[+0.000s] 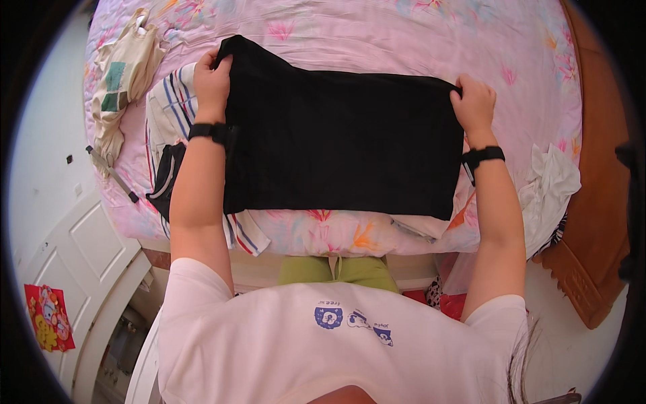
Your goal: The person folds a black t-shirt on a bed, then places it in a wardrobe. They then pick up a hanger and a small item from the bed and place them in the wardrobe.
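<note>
A black cloth garment (pixel 343 141) is stretched out sideways above the bed, held by its two far corners. My left hand (pixel 213 83) grips the upper left corner, which rises to a peak beside the thumb. At the upper right corner, my right hand (pixel 474 103) pinches the fabric between thumb and fingers. The garment's far edge dips between the hands. Underneath it, partly hidden, lie a white striped garment (pixel 174 108) on the left and a pale garment (pixel 419 224) near the bed's front edge. A small black item with a light zip-like line (pixel 166 174) shows beside my left forearm.
The bed's pink floral sheet (pixel 404 30) spreads beneath everything. A beige garment with green patches (pixel 123 76) lies at the left, near a grey strip with dark ends (pixel 113 174). White cloth (pixel 550 187) is heaped at the right, beside the brown wooden bed end (pixel 600 202).
</note>
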Demonstrator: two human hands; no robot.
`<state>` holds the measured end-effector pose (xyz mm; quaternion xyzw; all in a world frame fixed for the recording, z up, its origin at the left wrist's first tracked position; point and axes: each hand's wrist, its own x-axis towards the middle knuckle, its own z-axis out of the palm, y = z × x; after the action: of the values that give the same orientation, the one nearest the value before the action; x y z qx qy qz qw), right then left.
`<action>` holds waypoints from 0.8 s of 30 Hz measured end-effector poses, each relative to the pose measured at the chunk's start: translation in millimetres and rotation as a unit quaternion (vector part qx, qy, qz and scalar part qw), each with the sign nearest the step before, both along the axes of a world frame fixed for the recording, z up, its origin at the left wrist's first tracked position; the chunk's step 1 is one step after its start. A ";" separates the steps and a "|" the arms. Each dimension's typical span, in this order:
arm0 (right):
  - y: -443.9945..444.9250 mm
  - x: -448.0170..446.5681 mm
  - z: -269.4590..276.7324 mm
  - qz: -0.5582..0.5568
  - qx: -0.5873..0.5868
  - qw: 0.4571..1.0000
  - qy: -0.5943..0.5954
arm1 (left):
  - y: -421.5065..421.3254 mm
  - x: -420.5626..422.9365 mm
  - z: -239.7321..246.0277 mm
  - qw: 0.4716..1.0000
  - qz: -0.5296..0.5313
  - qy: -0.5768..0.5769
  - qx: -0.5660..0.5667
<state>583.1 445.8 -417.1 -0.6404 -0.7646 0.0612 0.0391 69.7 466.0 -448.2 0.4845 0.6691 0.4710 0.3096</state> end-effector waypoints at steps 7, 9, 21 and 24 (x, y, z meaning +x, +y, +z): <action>-115.3 14.7 39.8 0.079 0.045 0.996 0.016 | -182.0 6.6 34.4 0.976 -0.065 0.205 0.041; -141.6 22.0 38.3 0.055 0.023 0.998 0.038 | -225.6 11.9 29.6 0.958 -0.040 0.279 -0.053; -80.4 25.4 -4.8 0.092 -0.072 0.990 0.075 | -274.1 204.4 23.1 0.909 -0.375 0.166 0.070; -61.3 20.3 -9.2 0.124 -0.213 0.969 -0.010 | -282.8 296.4 11.4 0.872 -0.459 0.143 0.092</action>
<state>603.4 384.5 -426.3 -0.5350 -0.8076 0.2204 -0.1134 366.1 183.2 -436.8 0.8253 0.3621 0.2614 0.3456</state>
